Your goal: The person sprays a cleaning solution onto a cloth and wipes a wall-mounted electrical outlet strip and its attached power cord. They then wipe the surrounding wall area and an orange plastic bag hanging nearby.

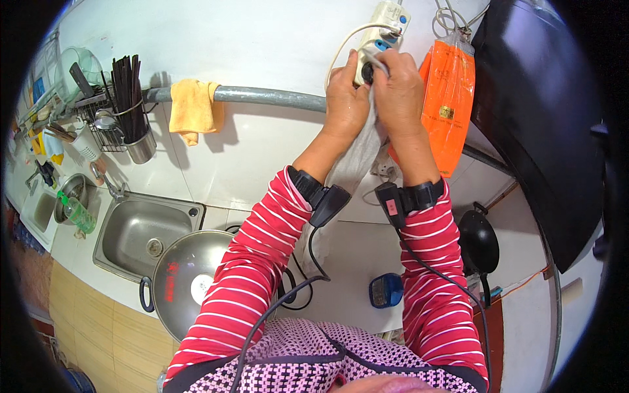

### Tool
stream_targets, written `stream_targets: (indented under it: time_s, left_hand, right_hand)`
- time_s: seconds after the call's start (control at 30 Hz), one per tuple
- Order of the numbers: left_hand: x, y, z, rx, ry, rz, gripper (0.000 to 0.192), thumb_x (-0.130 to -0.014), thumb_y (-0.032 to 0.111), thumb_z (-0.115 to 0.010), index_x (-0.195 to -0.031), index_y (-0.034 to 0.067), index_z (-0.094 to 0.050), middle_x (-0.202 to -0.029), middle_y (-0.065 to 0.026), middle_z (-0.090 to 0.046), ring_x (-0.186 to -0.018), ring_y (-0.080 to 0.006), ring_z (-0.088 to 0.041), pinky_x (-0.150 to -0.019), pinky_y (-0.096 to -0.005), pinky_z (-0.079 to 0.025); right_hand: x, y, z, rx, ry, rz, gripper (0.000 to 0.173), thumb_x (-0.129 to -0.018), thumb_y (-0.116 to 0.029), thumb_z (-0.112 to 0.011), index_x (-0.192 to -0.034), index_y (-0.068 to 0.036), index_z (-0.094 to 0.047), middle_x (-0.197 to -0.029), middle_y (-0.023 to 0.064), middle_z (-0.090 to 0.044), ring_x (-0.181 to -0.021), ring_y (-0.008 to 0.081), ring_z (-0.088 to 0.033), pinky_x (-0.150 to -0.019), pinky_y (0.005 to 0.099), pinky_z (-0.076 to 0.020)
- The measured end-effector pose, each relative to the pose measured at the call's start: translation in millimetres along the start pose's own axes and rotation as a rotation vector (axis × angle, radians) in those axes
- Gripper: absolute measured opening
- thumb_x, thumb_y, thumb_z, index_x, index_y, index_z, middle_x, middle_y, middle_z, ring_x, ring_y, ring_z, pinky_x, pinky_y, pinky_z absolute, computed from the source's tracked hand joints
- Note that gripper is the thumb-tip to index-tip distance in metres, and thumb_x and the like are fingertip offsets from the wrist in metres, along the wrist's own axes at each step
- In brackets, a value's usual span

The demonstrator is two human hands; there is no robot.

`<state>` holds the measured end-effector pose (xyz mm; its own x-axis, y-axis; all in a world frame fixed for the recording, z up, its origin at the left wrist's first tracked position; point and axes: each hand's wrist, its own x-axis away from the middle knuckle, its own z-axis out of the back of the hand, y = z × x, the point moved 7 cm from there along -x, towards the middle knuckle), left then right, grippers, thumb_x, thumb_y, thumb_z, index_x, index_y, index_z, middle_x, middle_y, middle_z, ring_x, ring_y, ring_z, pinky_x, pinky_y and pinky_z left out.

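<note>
High on the wall, a cream power strip with blue sockets hangs tilted. My left hand grips the left side of its lower end. A round black part, perhaps a plug, shows between my hands. My right hand pinches a light grey cloth against the right side of the strip. The cloth hangs down between my forearms. A white cable loops from a plug in the upper part of the strip. My fingers hide much of the lower end.
An orange plastic bag hangs right of my right hand, beside a large black panel. A yellow cloth drapes over a grey pipe. Below are a steel sink, a lidded pan, a blue container and a black wok.
</note>
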<state>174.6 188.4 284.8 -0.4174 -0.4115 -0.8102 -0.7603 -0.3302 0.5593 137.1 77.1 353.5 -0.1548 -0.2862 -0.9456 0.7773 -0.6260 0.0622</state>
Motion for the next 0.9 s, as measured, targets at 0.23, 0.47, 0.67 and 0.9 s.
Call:
stream_targets:
  time_s: [0.23, 0.47, 0.67, 0.9]
  left_hand:
    - [2, 3, -2, -0.029, -0.013, -0.055, 0.063, -0.088, -0.005, -0.059, -0.15, 0.004, -0.045, -0.109, -0.0157, -0.056, -0.087, -0.0204, -0.06, -0.082, -0.0302, -0.051]
    - [2, 2, -1, -0.03, 0.008, -0.041, 0.066, -0.087, -0.006, -0.062, -0.149, 0.005, -0.045, -0.107, -0.0144, -0.055, -0.086, -0.0204, -0.059, -0.079, -0.0306, -0.052]
    - [1, -1, -2, 0.049, -0.001, 0.041, 0.065, -0.087, -0.007, -0.061, -0.15, 0.005, -0.045, -0.109, -0.0136, -0.056, -0.093, -0.0203, -0.061, -0.085, -0.0295, -0.051]
    - [0, -1, -4, 0.057, -0.029, 0.08, 0.065, -0.089, -0.004, -0.064, -0.15, 0.006, -0.044, -0.111, -0.0118, -0.055, -0.093, -0.0175, -0.061, -0.084, -0.0295, -0.051]
  right_hand:
    - [2, -1, 3, -0.059, -0.003, -0.032, 0.012, -0.086, -0.004, -0.062, -0.097, -0.005, -0.062, -0.095, 0.0173, -0.06, -0.087, 0.0393, -0.062, -0.073, 0.0492, -0.0505]
    - [1, -1, -1, -0.006, -0.132, -0.068, 0.013, -0.085, -0.003, -0.064, -0.098, -0.003, -0.066, -0.092, 0.0176, -0.063, -0.083, 0.037, -0.063, -0.074, 0.0452, -0.0504]
    - [0, -3, 1, -0.066, -0.073, -0.013, 0.014, -0.086, -0.004, -0.062, -0.099, -0.006, -0.062, -0.094, 0.0183, -0.059, -0.087, 0.041, -0.062, -0.073, 0.0503, -0.0501]
    - [0, -2, 11, -0.066, 0.061, -0.042, 0.011, -0.085, -0.004, -0.065, -0.096, -0.003, -0.064, -0.09, 0.0177, -0.061, -0.085, 0.0377, -0.061, -0.074, 0.0455, -0.0498]
